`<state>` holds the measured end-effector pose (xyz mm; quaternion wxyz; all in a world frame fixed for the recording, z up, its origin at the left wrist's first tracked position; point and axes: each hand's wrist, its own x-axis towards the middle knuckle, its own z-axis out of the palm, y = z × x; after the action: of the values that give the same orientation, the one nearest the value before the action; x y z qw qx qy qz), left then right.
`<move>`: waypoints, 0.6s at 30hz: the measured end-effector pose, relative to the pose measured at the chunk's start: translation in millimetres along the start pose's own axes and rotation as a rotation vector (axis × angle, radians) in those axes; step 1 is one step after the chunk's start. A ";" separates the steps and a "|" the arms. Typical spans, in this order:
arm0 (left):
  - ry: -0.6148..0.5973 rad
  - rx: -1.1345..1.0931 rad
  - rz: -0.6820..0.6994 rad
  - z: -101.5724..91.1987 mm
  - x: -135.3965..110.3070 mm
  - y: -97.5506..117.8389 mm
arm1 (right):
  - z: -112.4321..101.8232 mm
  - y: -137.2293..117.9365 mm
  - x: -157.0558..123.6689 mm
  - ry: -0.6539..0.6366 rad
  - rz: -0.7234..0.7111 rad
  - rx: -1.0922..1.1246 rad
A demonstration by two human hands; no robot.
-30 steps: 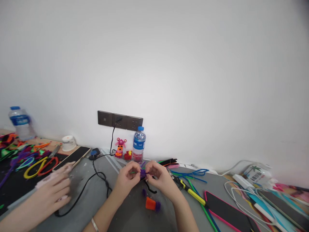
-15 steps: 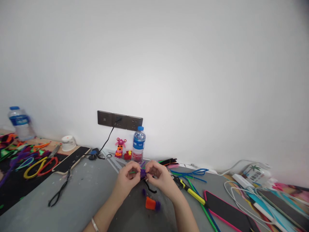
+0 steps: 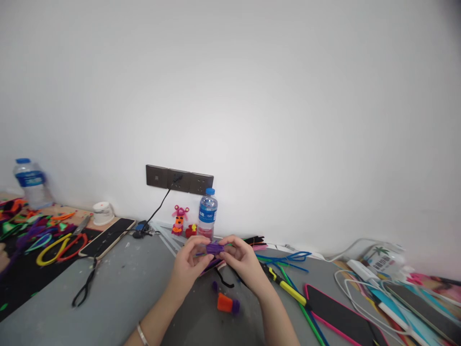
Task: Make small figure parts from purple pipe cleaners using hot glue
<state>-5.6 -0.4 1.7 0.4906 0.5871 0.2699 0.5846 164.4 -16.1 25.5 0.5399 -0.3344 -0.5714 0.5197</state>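
Between my fingertips is a small purple bundle of pipe cleaners (image 3: 215,248), raised a little above the grey table. My left hand (image 3: 190,262) pinches its left end, and my right hand (image 3: 238,259) pinches the right end. Below them on the table lies an orange pipe-cleaner piece (image 3: 224,302) with a purple end, beside a small purple bit (image 3: 215,286). A short black pipe cleaner (image 3: 225,280) curves on the table just under my hands.
A water bottle (image 3: 208,216) and a pink-orange figure (image 3: 177,221) stand by the wall. Left are a phone (image 3: 108,238), scissors (image 3: 68,243), and another person's hand (image 3: 3,258). Right are yellow-handled pliers (image 3: 288,288), a pink-edged phone (image 3: 342,312) and white cables (image 3: 351,295).
My hands have turned and lifted the purple bundle slightly, so more of it shows. At the far left, another person's hand has come further into view.
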 end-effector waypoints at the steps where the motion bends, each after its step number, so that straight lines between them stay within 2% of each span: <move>1: -0.005 -0.003 -0.009 0.8 -0.3 0.4 | -0.2 -0.6 -0.1 0.009 0.003 0.003; 10: 0.016 0.135 -0.011 2.7 -0.3 4.0 | 0.0 3.3 -0.5 -0.006 0.063 0.001; 18: 0.048 0.123 -0.098 0.3 0.2 3.3 | 2.8 1.8 -0.8 -0.002 -0.061 -0.067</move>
<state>-6.1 -1.5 4.7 0.4749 0.5880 0.3456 0.5561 161.5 -17.1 24.0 0.5434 -0.3344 -0.5988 0.4840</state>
